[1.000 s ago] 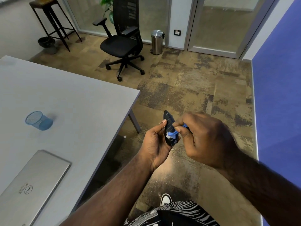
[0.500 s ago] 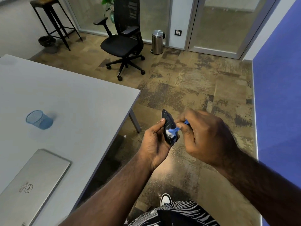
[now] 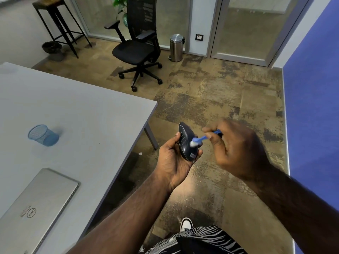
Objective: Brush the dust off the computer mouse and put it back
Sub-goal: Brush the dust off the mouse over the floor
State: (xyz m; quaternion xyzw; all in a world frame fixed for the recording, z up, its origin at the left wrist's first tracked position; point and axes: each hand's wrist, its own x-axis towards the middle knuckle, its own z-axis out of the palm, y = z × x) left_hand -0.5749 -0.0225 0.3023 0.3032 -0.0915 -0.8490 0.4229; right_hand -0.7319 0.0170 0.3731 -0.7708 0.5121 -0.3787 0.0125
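The left hand holds the mouse over the floor, just off the counter's right edge; its grip is clenched on the mouse, thumb on the left side and fingertips showing at the lower right. The right hand pinches a blue brush, whose white bristles touch the mouse's top. That hand is blurred, and most of the brush handle is hidden inside it.

On the counter a blue mesh cup lies on its side, well apart from the hands, and a closed laptop lies nearer the person, cut off by the lower left frame edge. A counter leg stands just left of the left hand. Beyond, a black chair stands on the floor, with a steel bin beside it against the glass partition. A stool and a dark bowl-like thing stand at far left. A blue wall runs along the right.

The floor between the hands and the chair is open. At the bottom edge a striped garment and a shoe show partly. The mouse's underside is hidden against the palm.
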